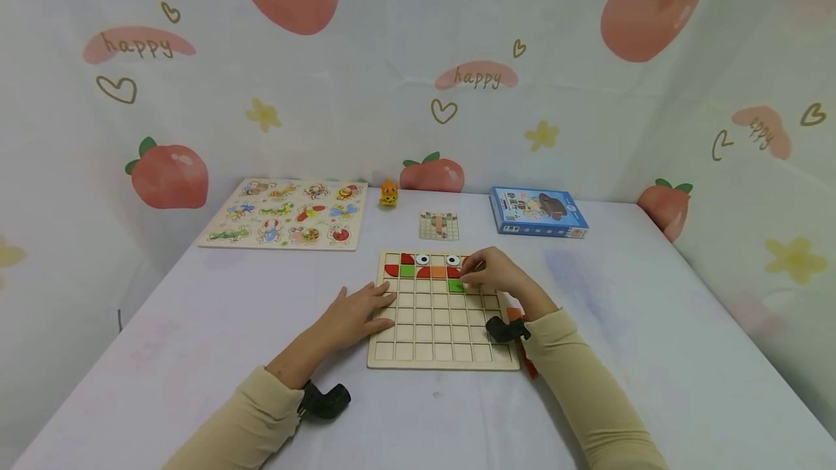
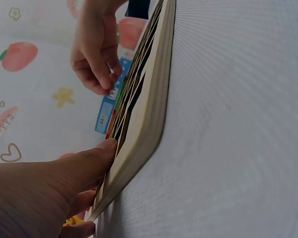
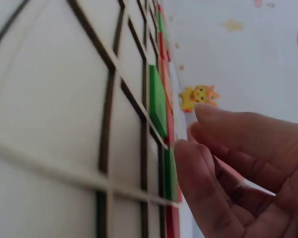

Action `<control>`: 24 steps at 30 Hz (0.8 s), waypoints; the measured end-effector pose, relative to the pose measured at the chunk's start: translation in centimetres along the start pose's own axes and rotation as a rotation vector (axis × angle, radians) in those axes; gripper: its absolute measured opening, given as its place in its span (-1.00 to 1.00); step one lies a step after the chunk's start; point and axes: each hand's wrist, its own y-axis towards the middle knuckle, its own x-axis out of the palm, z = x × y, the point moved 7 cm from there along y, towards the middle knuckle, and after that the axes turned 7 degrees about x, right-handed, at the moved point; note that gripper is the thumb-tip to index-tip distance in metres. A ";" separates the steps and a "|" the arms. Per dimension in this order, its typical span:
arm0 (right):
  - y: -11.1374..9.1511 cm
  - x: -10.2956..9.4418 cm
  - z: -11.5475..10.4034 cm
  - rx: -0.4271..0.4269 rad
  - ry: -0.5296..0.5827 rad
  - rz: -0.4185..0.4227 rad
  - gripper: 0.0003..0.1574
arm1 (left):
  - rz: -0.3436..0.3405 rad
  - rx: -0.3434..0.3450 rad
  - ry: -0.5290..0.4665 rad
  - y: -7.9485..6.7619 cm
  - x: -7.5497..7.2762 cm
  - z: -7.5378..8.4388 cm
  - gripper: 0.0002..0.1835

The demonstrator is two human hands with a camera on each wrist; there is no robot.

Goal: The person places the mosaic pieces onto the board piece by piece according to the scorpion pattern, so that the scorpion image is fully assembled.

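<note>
A wooden grid board (image 1: 424, 332) lies flat on the table, with red, green, orange and eye-patterned tiles in its far rows. My left hand (image 1: 353, 316) rests on the board's left edge, thumb and fingers spread; the left wrist view shows the thumb (image 2: 102, 153) touching the grid. Over the board's far right part is my right hand (image 1: 498, 274), thumb and fingers bent with a small gap between the tips. I see no tile between them in the right wrist view. Close by, a green tile (image 3: 158, 101) sits slightly raised in the grid.
Behind the board lies a small pattern card (image 1: 439, 225). An insect puzzle board (image 1: 287, 212) is at the back left, an orange-yellow figurine (image 1: 388, 193) beside it, and a blue box (image 1: 538, 212) at the back right. Red and orange pieces (image 1: 530, 365) lie along the board's right side.
</note>
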 end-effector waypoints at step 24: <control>-6.3 -3.9 4.8 0.103 -0.143 -0.014 -0.74 | 0.000 0.027 0.008 0.0 -0.1 0.0 -0.39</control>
